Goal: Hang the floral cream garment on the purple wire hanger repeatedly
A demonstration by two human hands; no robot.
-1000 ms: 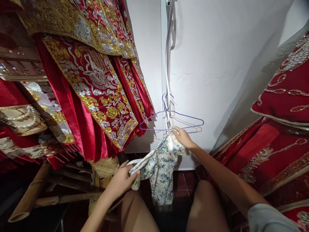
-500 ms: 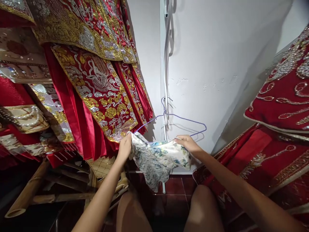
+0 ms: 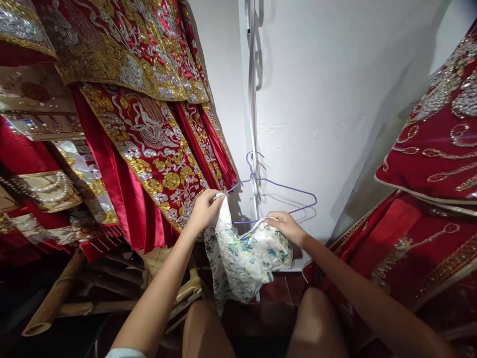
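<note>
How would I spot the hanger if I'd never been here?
Find the pale wall straight ahead, then the white upright strip running down it. Low on that strip, beside the flowery cloth in the left hand and right hand, is the hanger. It's a thin, purple, open triangle, unlike the thick, glittery red clothes on both sides.

A rumpled white floral garment (image 3: 249,256) droops in folds, its raised corner covering the left end of a purple hanger (image 3: 285,186)
</note>
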